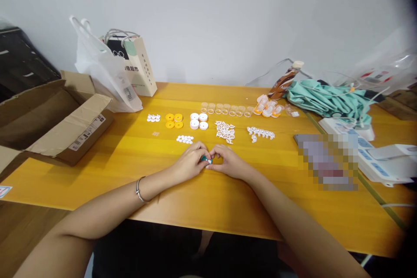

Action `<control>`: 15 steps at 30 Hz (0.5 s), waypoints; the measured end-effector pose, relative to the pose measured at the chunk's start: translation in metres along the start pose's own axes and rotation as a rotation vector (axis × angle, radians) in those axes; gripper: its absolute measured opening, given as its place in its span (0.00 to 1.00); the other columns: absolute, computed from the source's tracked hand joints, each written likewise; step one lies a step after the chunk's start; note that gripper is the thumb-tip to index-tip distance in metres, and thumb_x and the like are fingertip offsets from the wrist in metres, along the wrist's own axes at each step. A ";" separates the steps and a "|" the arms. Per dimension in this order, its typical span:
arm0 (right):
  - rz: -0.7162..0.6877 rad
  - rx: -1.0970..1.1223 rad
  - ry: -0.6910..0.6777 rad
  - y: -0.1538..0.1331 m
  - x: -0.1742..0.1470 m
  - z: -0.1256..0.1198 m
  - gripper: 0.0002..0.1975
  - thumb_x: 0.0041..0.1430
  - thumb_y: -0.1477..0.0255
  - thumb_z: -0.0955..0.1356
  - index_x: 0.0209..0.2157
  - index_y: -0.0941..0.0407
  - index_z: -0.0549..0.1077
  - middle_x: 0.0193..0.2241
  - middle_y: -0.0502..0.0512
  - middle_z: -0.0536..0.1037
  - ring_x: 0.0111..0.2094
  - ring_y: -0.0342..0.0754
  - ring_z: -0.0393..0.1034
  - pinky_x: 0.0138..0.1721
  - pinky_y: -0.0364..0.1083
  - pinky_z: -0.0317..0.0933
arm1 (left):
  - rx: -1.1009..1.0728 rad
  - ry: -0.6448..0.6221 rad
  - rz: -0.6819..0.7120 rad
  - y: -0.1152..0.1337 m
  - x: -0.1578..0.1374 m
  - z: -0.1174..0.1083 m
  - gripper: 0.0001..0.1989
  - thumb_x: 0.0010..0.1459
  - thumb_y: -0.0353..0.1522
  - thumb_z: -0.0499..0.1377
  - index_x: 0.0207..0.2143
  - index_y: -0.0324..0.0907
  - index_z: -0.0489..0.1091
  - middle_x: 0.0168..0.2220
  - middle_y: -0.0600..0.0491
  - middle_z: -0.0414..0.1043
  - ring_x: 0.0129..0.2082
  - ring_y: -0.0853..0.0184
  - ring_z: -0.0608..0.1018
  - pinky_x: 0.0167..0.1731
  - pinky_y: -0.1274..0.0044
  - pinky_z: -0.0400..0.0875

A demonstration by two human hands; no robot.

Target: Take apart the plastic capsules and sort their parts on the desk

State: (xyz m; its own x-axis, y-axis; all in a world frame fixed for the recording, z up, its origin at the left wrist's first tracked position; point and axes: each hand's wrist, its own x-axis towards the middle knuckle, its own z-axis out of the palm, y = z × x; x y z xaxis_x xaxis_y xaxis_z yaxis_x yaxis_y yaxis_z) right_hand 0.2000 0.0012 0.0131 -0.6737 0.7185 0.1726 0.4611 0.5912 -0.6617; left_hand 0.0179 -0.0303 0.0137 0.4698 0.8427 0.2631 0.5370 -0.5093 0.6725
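Note:
My left hand pinches a small teal-blue round piece with some white on it, above the wooden table. Fingertips and thumb of my right hand curl in from the other side and close on the same piece. Fingers hide much of it. Just beyond my hands lie small white discs, white wheel-shaped parts and a row of white toothed parts. Farther back are white round caps, yellow round caps and small white pegged parts.
Clear cups line the back, beside orange-and-clear parts and a bottle. A cardboard box, plastic bag and paper bag stand left. Right are a green umbrella, power strip and blurred flat object.

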 end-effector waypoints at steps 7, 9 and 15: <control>0.000 -0.009 -0.010 0.000 0.000 0.000 0.09 0.47 0.71 0.71 0.29 0.55 0.67 0.29 0.50 0.69 0.34 0.45 0.63 0.37 0.45 0.56 | -0.103 -0.001 -0.035 -0.004 0.003 -0.002 0.02 0.50 0.28 0.60 0.29 0.40 0.69 0.33 0.52 0.63 0.33 0.69 0.69 0.35 0.77 0.66; -0.002 -0.007 -0.012 0.000 -0.001 0.000 0.09 0.47 0.71 0.71 0.29 0.55 0.67 0.29 0.50 0.69 0.34 0.45 0.63 0.37 0.45 0.56 | -0.132 -0.004 -0.035 -0.007 0.004 -0.002 0.02 0.49 0.28 0.60 0.28 0.40 0.69 0.33 0.52 0.64 0.34 0.68 0.70 0.35 0.76 0.65; 0.008 -0.024 0.001 -0.001 -0.001 0.000 0.08 0.47 0.72 0.71 0.29 0.55 0.67 0.29 0.50 0.70 0.33 0.45 0.64 0.37 0.45 0.56 | -0.203 0.018 -0.019 -0.008 0.006 0.002 0.03 0.48 0.30 0.61 0.27 0.40 0.70 0.32 0.52 0.64 0.34 0.68 0.70 0.37 0.75 0.65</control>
State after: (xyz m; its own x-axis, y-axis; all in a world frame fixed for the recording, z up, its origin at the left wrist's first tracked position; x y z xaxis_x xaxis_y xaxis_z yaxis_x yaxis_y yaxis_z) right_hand 0.2004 0.0004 0.0139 -0.6693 0.7237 0.1680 0.4801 0.5939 -0.6456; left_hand 0.0181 -0.0215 0.0090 0.4475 0.8557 0.2597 0.3922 -0.4488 0.8029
